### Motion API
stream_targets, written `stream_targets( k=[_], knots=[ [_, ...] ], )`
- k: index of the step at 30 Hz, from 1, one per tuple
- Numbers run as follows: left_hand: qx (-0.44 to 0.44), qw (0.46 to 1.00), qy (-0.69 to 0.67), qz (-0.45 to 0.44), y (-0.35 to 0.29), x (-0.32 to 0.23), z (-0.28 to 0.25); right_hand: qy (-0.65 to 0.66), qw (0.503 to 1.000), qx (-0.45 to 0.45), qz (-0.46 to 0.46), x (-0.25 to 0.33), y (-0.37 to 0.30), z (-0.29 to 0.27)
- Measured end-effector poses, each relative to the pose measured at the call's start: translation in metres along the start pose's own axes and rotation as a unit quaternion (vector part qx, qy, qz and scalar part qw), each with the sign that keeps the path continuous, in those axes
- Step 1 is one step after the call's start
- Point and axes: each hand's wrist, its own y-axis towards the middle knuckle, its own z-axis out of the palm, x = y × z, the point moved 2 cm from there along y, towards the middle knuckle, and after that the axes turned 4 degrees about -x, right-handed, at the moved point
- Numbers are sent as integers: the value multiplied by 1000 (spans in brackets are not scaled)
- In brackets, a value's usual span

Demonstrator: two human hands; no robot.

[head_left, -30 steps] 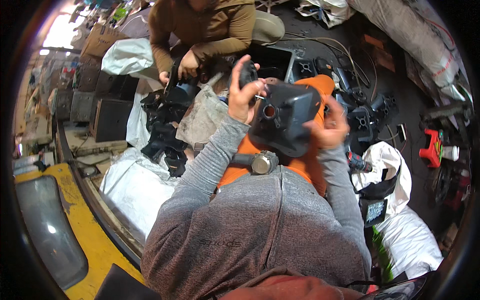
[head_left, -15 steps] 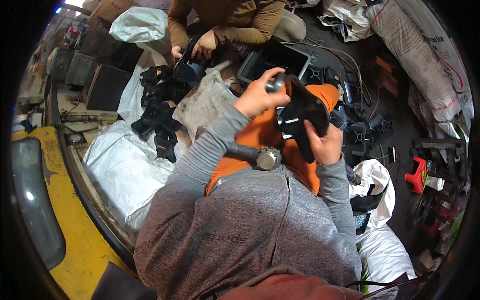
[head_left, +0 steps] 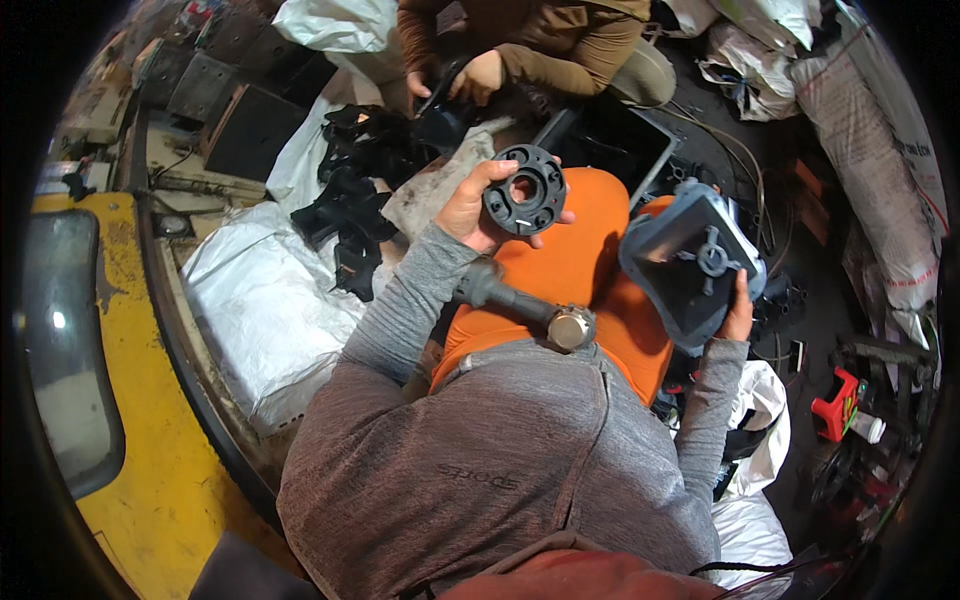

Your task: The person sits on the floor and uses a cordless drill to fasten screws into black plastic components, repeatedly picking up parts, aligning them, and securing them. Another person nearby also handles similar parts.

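The black ring-shaped part (head_left: 524, 190), round with a centre hole and small holes about its face, is now held up alone in the left hand (head_left: 470, 205), above the orange lap (head_left: 585, 265); 0.5 s ago both hands were together on 1 dark assembly. The left fingers (head_left: 492, 170) curl around the ring's rim, thumb side below it. The dark grey housing (head_left: 690, 262), a rounded square shell with a cross-shaped hub in its middle, has moved out to the right and sits well apart from the ring, gripped from beneath by the right hand (head_left: 738, 312), whose fingers close on its lower edge. A tool with a dark handle and metal end (head_left: 525, 305) lies across the lap between the 2 arms. Beyond, another person's hands (head_left: 478, 75) work on black parts (head_left: 350, 200) beside white sacks (head_left: 265, 300).
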Motion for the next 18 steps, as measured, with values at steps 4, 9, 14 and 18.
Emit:
stream_targets(
  k=[4, 9, 14, 18],
  knots=[
    [-36, 999, 12, 28, -18, -9, -7, 53, 996, 41, 52, -13, 0, 5],
    [-300, 945, 109, 76, -48, -42, -90, -153, 986, 46, 56, -48, 18, 22],
    [-400, 901, 154, 66, -79, -36, -235, -474, 866, 147, -67, -31, 36, 37],
    [-459, 864, 207, 21, -69, 11, -286, -692, 705, 59, -146, 5, 15, 68]
  ],
)
